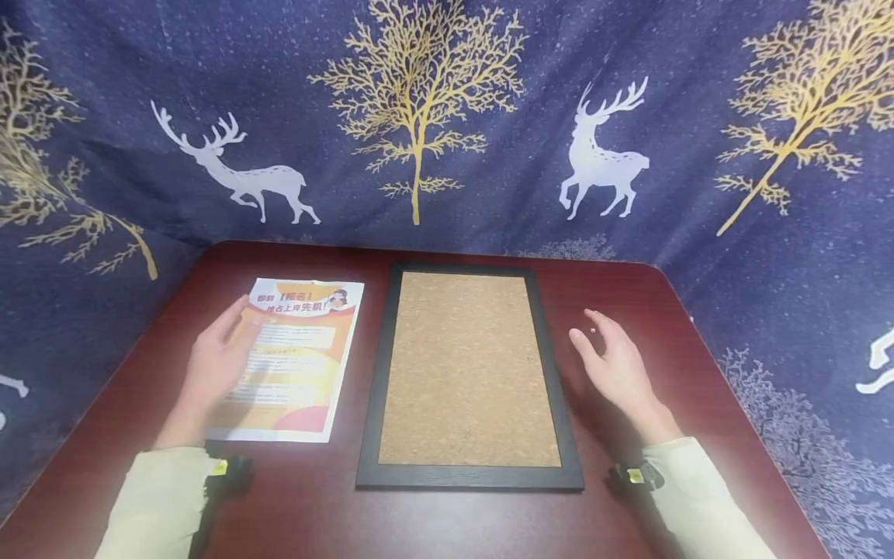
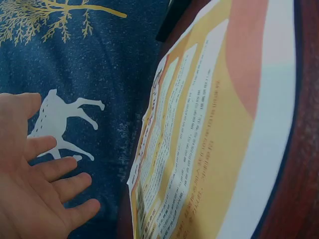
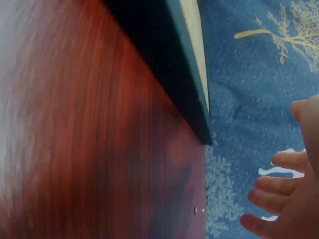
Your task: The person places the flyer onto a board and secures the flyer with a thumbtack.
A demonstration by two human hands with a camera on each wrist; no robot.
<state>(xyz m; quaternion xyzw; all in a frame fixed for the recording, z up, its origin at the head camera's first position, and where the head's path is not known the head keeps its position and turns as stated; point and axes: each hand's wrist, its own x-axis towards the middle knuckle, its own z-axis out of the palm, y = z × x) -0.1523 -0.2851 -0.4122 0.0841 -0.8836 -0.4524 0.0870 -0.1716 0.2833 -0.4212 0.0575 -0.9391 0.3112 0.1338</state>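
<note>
A cork board in a black frame [image 1: 469, 373] lies flat in the middle of the table. Left of it is a printed paper poster [image 1: 296, 361] in orange, yellow and white, also seen at a slant in the left wrist view. My left hand [image 1: 218, 357] is over the poster's left side with fingers extended, holding nothing; the left wrist view shows the palm and spread fingers apart from the sheet. To the right of the frame, my right hand [image 1: 618, 365] hovers with relaxed fingers and holds nothing. The right wrist view shows the frame's dark edge [image 3: 169, 64] beyond those fingers.
The dark red wooden table [image 1: 433, 524] has rounded far corners. A blue cloth [image 1: 489, 202] with white deer and golden trees hangs behind and beside it. A small device is strapped to each wrist under pale sleeves [image 1: 161, 497].
</note>
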